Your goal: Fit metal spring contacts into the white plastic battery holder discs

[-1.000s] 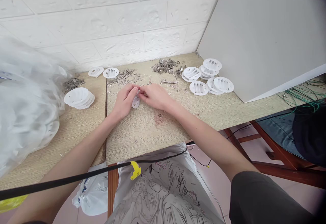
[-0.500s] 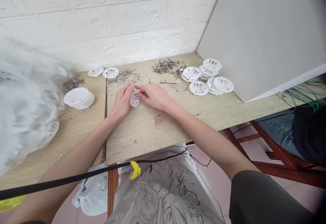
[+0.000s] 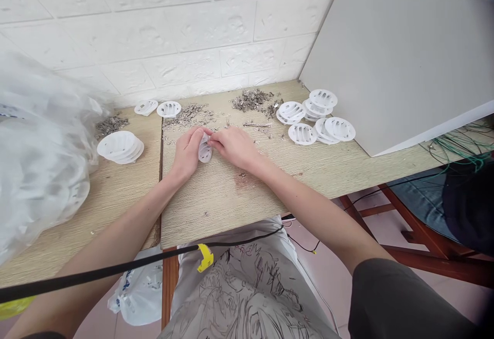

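My left hand (image 3: pixel 188 149) is closed around the edge of a white slotted plastic disc (image 3: pixel 205 155), holding it tilted just above the wooden table. At the disc's upper right edge, my right hand (image 3: pixel 233 144) has its thumb and index finger pinched together; whatever lies between those fingertips is too small to make out. Small metal pieces show in the disc's slots. Behind my hands spreads a loose pile of small metal clips (image 3: pixel 193 116). A thin metal tool, perhaps tweezers (image 3: pixel 257 124), lies beyond my right hand.
Stacked white discs (image 3: pixel 120 146) stand at left beside a large clear plastic bag (image 3: pixel 42 169). More discs (image 3: pixel 303 134) with metal pieces lie at right, near a grey panel (image 3: pixel 401 61). A darker metal pile (image 3: pixel 251 100) sits near the wall. A black cable (image 3: pixel 154 262) crosses low in front.
Both hands stay almost in place on the disc, with only slight finger movement at its upper edge. The whole view has shifted very slightly.
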{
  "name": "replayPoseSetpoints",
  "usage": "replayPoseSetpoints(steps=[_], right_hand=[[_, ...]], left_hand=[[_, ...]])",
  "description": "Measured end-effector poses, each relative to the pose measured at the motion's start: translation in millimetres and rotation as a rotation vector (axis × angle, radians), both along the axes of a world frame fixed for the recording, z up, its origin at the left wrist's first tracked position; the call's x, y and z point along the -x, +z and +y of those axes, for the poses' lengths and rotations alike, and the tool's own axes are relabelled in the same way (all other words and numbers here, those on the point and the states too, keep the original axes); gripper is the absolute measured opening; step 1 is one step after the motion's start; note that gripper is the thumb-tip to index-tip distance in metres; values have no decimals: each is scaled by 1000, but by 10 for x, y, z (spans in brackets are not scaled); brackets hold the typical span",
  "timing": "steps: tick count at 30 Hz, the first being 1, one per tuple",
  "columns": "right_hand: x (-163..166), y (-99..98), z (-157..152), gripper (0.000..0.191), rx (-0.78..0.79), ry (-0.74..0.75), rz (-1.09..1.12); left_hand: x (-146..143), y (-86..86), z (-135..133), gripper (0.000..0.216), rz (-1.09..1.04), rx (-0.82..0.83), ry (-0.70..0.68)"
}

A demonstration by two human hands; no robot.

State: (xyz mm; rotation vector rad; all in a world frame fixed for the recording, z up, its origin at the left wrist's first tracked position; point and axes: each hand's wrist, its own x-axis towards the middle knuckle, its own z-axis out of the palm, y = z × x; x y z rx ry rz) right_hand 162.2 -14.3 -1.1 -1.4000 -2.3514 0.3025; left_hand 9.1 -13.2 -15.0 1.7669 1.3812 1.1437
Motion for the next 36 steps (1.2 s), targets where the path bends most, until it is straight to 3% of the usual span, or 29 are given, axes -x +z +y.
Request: replayPoseSetpoints(steps=[11, 24, 36], right_hand=[[-26, -32, 62, 32, 11, 10, 47], [-46, -34, 105, 34, 101, -44, 291], [-54, -56, 136, 30, 145, -49, 242]], left_hand=[[-2, 21, 35, 34, 7, 12, -23], [15, -40, 78, 34, -78, 50, -21], [-3, -2, 42, 34, -43, 38, -17]])
